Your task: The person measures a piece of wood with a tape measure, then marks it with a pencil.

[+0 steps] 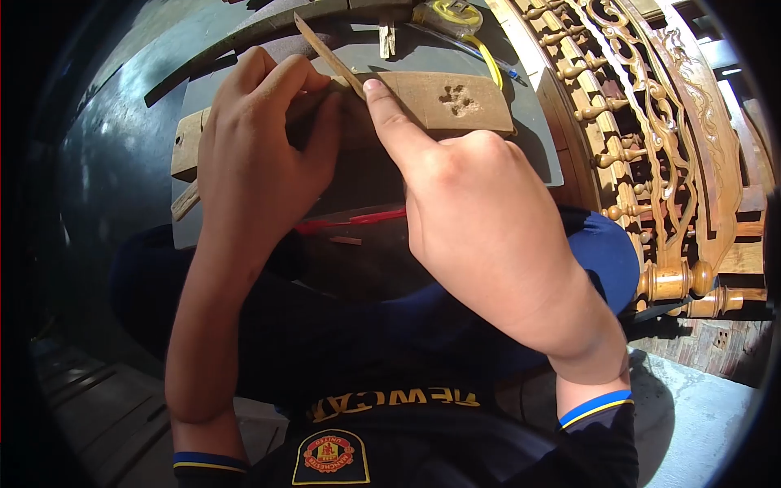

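Observation:
A thin pointed wooden strip [321, 50] slants down to the tip of my right hand's index finger. My right hand [468, 183] has that finger stretched along the strip's end; its other fingers are curled under and hidden. Beneath both hands lies a wooden block [415, 89] with a rough gouged patch near its right end. At the block's left part, my left hand [264, 134] is closed, thumb and index finger pinched near the strip; what they hold is too small to tell.
A yellow tape measure [452, 16] lies at the top. Carved wooden railings [618, 122] stand at the right. A red tool [366, 217] and a small wood chip [346, 241] are below the block. Another wooden piece [186, 201] is at the left.

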`<state>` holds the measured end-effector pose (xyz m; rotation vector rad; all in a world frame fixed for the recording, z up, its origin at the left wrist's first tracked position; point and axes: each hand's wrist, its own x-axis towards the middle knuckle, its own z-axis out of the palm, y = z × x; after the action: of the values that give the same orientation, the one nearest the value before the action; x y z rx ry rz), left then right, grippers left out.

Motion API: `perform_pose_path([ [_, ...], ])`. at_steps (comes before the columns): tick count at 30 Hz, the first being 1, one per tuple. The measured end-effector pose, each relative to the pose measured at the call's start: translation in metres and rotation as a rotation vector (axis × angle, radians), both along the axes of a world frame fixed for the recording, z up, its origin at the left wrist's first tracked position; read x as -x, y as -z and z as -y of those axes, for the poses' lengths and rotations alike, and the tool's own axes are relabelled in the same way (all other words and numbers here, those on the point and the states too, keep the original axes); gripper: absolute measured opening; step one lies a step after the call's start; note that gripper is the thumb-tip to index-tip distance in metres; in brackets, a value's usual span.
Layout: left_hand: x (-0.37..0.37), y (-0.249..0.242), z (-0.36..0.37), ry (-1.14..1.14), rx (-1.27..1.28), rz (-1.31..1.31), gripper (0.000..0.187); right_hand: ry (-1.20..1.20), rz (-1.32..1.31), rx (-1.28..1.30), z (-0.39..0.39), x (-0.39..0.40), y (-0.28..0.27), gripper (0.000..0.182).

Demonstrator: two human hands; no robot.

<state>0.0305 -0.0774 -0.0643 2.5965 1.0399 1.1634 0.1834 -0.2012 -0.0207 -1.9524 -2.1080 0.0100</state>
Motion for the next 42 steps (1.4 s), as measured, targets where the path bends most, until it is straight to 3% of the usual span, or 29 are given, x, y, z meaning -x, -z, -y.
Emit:
perform_pose_path([
  [6,-0.001,0.004,0.002,0.002,-0.021,0.022,0.015,-0.009,-0.022,-0.007,0.008,-0.004,0.003,0.065],
  [9,-0.002,0.004,0.001,0.004,-0.059,0.026,0.015,0.085,-0.072,0.124,0.047,0.002,-0.022,0.069],
  [14,-0.002,0.007,-0.004,0.038,-0.056,0.047,0.015,0.054,0.022,-0.067,0.001,0.005,0.01,0.053],
  [20,0.003,0.003,0.0,-0.014,-0.048,0.017,0.014,0.067,-0.039,0.122,0.04,0.001,-0.028,0.056],
  [23,0.001,0.004,0.0,0.0,-0.015,-0.016,0.015,0.049,0.03,-0.083,0.002,0.006,0.008,0.051],
  [27,-0.002,-0.001,0.002,0.003,-0.004,0.002,0.015,0.064,-0.028,0.097,0.041,-0.001,-0.024,0.059],
  [30,-0.001,-0.001,0.003,-0.003,-0.003,-0.012,0.015,0.065,-0.049,0.081,0.022,-0.004,-0.017,0.056],
  [32,-0.002,0.0,0.002,0.015,0.031,0.02,0.015,0.061,-0.028,-0.082,0.005,0.001,0.008,0.057],
  [35,-0.003,0.001,0.004,-0.003,0.012,0.011,0.015,0.075,0.013,0.108,0.038,-0.001,-0.024,0.051],
  [42,-0.003,0.001,0.003,0.016,0.01,0.002,0.015,0.057,-0.025,-0.007,0.013,-0.003,-0.002,0.058],
])
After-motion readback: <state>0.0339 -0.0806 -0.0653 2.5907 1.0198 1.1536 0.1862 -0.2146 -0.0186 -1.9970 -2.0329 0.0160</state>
